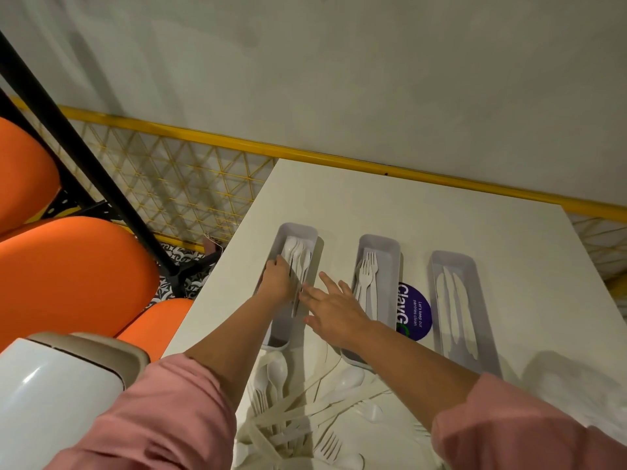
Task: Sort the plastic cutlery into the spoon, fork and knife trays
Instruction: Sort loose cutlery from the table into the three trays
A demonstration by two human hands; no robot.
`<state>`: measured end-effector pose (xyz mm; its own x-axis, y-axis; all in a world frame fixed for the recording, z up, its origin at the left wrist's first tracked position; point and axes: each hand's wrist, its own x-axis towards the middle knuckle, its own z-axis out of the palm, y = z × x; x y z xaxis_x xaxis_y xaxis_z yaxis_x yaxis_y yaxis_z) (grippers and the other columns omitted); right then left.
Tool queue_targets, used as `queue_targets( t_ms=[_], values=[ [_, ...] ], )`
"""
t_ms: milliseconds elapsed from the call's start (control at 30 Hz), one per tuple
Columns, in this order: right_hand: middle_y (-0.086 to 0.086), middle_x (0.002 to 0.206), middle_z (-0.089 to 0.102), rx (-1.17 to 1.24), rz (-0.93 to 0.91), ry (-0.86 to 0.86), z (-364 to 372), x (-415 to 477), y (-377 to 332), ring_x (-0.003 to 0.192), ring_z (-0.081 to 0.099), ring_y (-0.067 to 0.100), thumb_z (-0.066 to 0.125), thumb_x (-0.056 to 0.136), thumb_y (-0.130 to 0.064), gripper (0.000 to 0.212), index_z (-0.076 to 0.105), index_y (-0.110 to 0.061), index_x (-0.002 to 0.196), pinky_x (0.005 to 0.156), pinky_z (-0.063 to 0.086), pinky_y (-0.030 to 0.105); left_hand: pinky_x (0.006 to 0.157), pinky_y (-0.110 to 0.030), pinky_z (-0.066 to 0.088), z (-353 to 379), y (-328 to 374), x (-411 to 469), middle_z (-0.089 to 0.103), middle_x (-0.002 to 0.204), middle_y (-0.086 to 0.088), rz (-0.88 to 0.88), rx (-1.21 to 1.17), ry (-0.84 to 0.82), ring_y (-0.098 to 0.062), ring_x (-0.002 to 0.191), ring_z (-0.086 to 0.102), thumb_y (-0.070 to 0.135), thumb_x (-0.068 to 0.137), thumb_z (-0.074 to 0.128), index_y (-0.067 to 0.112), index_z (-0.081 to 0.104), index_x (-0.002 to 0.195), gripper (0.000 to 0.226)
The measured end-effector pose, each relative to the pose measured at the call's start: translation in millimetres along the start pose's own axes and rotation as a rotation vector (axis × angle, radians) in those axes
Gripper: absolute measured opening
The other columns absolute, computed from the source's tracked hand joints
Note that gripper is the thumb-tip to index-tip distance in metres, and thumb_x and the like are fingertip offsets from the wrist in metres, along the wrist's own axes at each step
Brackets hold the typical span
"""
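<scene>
Three long grey trays stand side by side on the white table (441, 212). The left tray (298, 229) holds white spoons (298, 254). The middle tray (380, 240) holds forks (367, 276). The right tray (454, 259) holds knives (456, 313). My left hand (278, 281) reaches into the spoon tray, fingers curled around spoon handles there. My right hand (334, 310) hovers flat with spread fingers between the spoon and fork trays, its fingertips at the spoon tray's right rim. A heap of mixed white cutlery (305, 412) lies at the near edge, partly hidden by my arms.
A round purple sticker (415, 312) lies between the fork and knife trays. Orange chairs (68, 276) and a black post (84, 157) stand left of the table. A white lidded bin (57, 395) sits near left. A yellow mesh rail (190, 184) runs behind.
</scene>
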<state>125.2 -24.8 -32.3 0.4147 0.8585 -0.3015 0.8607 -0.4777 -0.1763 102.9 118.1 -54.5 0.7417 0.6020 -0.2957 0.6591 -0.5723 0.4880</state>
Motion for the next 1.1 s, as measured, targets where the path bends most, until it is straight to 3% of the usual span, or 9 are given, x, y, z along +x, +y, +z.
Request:
queue_targets(
  t_ms=[100,300,400,467,600,733,900,967,1100],
  values=[
    [-0.003,0.159,0.012,-0.005,0.0,-0.005,0,0,0,0.147,-0.005,0.026,0.034,0.1,-0.032,0.052,0.022,-0.017,0.149,0.116,0.002,0.047,0.108,-0.039,0.037,-1,-2,-1,0.038,0.142,-0.019,0.028,0.064,-0.02,-0.033,0.129,0.042,0.01,0.093,0.051,0.002,0.024,0.144,0.058],
    [0.0,0.158,0.013,0.01,0.014,-0.006,-6,-3,-4,0.146,-0.003,0.027,0.038,0.099,-0.031,0.051,0.027,-0.014,0.147,0.117,0.002,0.047,0.101,-0.035,0.041,-18,1,-24,0.046,0.133,-0.017,0.187,-0.099,0.123,-0.031,0.119,0.05,0.008,0.092,0.05,0.005,0.038,0.139,0.048],
    [0.007,0.148,0.032,0.034,0.028,0.077,-8,-5,-9,0.139,0.02,0.03,0.043,0.096,-0.024,0.046,0.037,-0.012,0.14,0.111,0.023,0.044,0.084,-0.025,0.044,-26,-4,-45,0.055,0.119,-0.014,0.281,-0.176,0.239,-0.022,0.096,0.058,0.006,0.091,0.051,0.006,0.05,0.129,0.038],
    [0.007,0.131,0.046,0.087,0.031,0.148,-10,-8,-16,0.12,0.04,0.026,0.044,0.095,-0.02,0.036,0.047,-0.011,0.13,0.098,0.038,0.038,0.073,-0.021,0.044,-30,-12,-61,0.058,0.105,-0.008,0.3,-0.224,0.303,-0.014,0.078,0.054,0.009,0.09,0.054,0.007,0.057,0.116,0.026],
    [0.008,0.112,0.058,0.204,0.001,0.105,-12,-20,-27,0.1,0.056,0.025,0.042,0.097,-0.02,0.027,0.06,-0.009,0.113,0.084,0.049,0.037,0.061,-0.006,0.042,-27,-31,-92,0.053,0.081,0.007,0.314,-0.251,0.358,-0.001,0.064,0.05,0.016,0.089,0.059,0.015,0.056,0.092,0.004],
    [0.008,0.098,0.064,0.242,-0.019,-0.015,-2,-33,-29,0.09,0.059,0.026,0.047,0.091,-0.015,0.017,0.064,-0.013,0.096,0.073,0.047,0.034,0.055,-0.009,0.039,-15,-48,-123,0.055,0.073,0.009,0.318,-0.227,0.273,-0.003,0.061,0.051,0.019,0.089,0.06,0.016,0.058,0.086,0.004],
    [0.0,0.089,0.055,0.247,-0.027,-0.161,16,-53,-21,0.081,0.053,0.017,0.055,0.087,-0.01,0.016,0.067,-0.011,0.096,0.077,0.048,0.033,0.064,-0.013,0.042,3,-63,-148,0.062,0.084,0.002,0.36,-0.08,0.024,-0.008,0.069,0.054,0.015,0.088,0.058,0.012,0.069,0.088,0.011],
    [0.0,0.089,0.054,0.242,-0.022,-0.193,21,-60,-17,0.081,0.052,0.017,0.057,0.085,-0.01,0.016,0.067,-0.012,0.097,0.076,0.047,0.033,0.07,-0.019,0.044,9,-65,-152,0.061,0.087,0.0,0.331,-0.038,-0.052,-0.013,0.077,0.055,0.014,0.086,0.059,0.013,0.071,0.089,0.012],
    [0.006,0.1,0.059,0.27,-0.022,-0.186,25,-72,-21,0.086,0.048,0.014,0.06,0.088,-0.021,0.023,0.065,-0.009,0.107,0.075,0.043,0.03,0.069,-0.017,0.037,14,-67,-156,0.055,0.085,0.003,0.281,-0.028,-0.078,-0.012,0.078,0.051,0.015,0.086,0.059,0.009,0.07,0.092,0.014]
  ],
)
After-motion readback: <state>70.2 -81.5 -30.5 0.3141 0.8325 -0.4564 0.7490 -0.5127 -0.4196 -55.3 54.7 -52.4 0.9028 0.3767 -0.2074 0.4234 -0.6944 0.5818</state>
